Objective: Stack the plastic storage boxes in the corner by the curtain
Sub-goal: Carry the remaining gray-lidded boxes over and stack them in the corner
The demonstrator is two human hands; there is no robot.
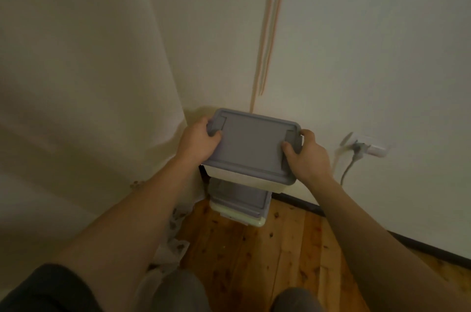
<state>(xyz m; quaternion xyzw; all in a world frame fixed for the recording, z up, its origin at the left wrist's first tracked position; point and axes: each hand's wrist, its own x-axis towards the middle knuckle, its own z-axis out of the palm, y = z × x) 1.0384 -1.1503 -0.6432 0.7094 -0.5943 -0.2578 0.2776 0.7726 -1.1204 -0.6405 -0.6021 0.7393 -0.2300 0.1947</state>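
A plastic storage box with a grey lid (252, 143) is held in the air in the corner. My left hand (198, 141) grips its left end and my right hand (305, 156) grips its right end, thumbs on the lid clasps. Directly below it stands a stack of similar boxes (239, 203) on the wooden floor, with a grey lid on top and a pale green base at the bottom. The held box hides most of the stack, and I cannot tell whether they touch.
A cream curtain (84, 82) hangs at the left, its hem reaching the floor. White walls meet behind the boxes, with thin cords (265, 57) hanging in the corner. A wall socket with a plugged cable (362, 148) sits to the right. Wooden floor (254, 260) lies in front.
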